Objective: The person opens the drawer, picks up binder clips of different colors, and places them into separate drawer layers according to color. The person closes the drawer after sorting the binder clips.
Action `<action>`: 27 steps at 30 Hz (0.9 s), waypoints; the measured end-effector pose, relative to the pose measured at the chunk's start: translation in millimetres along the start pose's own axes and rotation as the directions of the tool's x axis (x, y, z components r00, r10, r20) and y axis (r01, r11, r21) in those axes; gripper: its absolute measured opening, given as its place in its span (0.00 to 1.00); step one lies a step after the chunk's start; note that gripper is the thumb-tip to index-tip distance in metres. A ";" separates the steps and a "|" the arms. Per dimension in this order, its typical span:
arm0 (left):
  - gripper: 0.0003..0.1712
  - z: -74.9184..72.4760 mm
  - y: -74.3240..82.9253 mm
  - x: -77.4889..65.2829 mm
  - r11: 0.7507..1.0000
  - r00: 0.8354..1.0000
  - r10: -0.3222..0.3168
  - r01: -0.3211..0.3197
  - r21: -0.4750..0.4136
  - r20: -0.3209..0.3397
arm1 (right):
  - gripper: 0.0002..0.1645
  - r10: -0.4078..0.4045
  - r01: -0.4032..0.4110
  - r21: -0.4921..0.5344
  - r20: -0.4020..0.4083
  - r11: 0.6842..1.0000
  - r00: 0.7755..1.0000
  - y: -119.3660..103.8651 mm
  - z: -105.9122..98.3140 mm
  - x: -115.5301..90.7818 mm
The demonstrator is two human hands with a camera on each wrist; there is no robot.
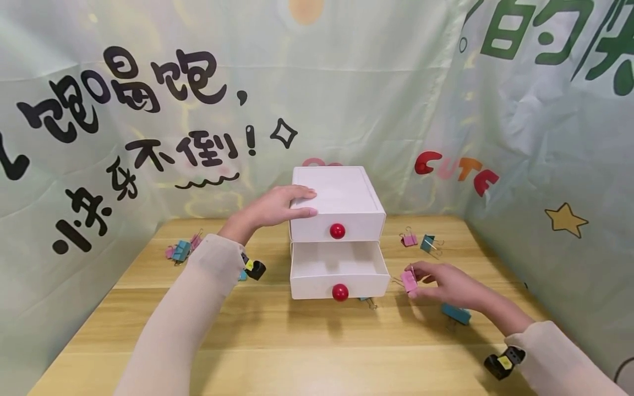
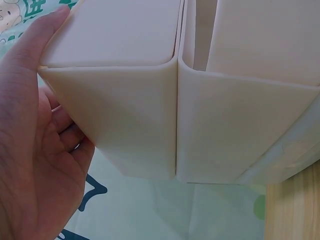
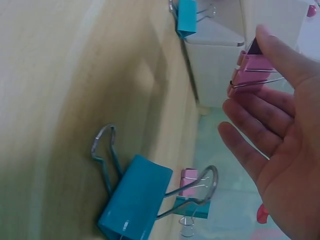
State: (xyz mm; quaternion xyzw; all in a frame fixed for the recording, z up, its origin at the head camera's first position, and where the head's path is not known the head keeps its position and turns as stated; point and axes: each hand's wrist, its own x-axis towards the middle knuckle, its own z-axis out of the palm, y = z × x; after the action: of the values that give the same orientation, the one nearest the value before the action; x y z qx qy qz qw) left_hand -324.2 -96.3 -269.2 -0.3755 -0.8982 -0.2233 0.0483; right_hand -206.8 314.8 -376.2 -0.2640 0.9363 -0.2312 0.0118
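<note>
A white two-drawer box with red round knobs stands on the table, its lower drawer pulled out and its upper drawer shut. My left hand rests on the box's top at the left edge; in the left wrist view its thumb lies along the top front edge. Just right of the lower drawer, my right hand pinches a pink binder clip between thumb and fingers. The right wrist view shows this pink clip with its wire handles towards the palm.
A teal binder clip lies below my right hand. Behind it are a pink clip and another teal clip. Several clips sit at the far left. One teal clip lies by the box. A printed cloth hangs around the table.
</note>
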 end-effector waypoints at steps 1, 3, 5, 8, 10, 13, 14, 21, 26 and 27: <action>0.36 -0.2 -0.3 0.0 1.000 1.000 0.002 -0.002 -0.002 -0.001 | 0.34 0.001 -0.001 0.003 -0.010 1.000 1.000 -0.6 -1.4 0.3; 0.37 -0.2 -1.1 -0.1 1.000 1.000 0.002 -0.002 -0.006 -0.002 | 0.35 0.005 -0.005 0.011 -0.024 1.000 1.000 -1.4 -4.5 0.4; 0.37 -0.2 -1.6 -0.1 1.000 1.000 -0.002 0.002 -0.014 -0.003 | 0.35 0.022 -0.021 0.026 -0.040 0.999 0.999 -2.4 -7.8 0.4; 0.38 -0.4 -1.5 -0.3 1.000 1.000 -0.012 0.012 -0.024 0.000 | 0.34 0.055 -0.050 0.069 -0.069 0.996 0.996 -4.9 -13.4 0.0; 0.38 -0.6 -1.2 -0.3 1.000 1.000 -0.016 0.016 -0.027 0.004 | 0.32 0.064 -0.054 0.110 -0.089 0.992 0.994 -7.1 -16.6 -0.1; 0.38 -0.8 -1.0 0.3 1.000 1.000 -0.016 0.016 -0.013 0.012 | 0.29 0.049 -0.027 0.171 -0.124 0.985 0.991 -11.0 -19.9 0.7; 0.38 -0.9 -0.9 0.9 1.000 1.000 -0.014 0.014 -0.004 0.014 | 0.28 0.039 -0.013 0.184 -0.138 0.983 0.990 -12.5 -20.6 0.9; 0.39 -1.9 1.9 2.3 0.998 1.000 0.008 -0.009 0.067 0.021 | 0.32 0.003 0.036 0.221 -0.175 0.975 0.985 -29.5 -24.1 5.6; 0.40 -2.0 4.0 0.7 0.996 1.000 0.000 -0.002 0.084 0.028 | 0.32 -0.027 0.067 0.212 -0.187 0.975 0.982 -49.9 -27.1 11.6; 0.40 -2.0 4.2 0.5 0.996 1.000 -0.001 -0.002 0.089 0.029 | 0.31 -0.038 0.078 0.209 -0.190 0.975 0.981 -54.0 -27.7 13.2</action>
State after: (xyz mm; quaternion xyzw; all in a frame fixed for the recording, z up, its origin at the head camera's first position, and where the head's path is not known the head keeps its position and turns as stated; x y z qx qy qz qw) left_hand -321.8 -94.2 -265.8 -0.3764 -0.9078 -0.1775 0.0521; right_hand -195.7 279.4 -326.4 -0.2657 0.8948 -0.3549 -0.0534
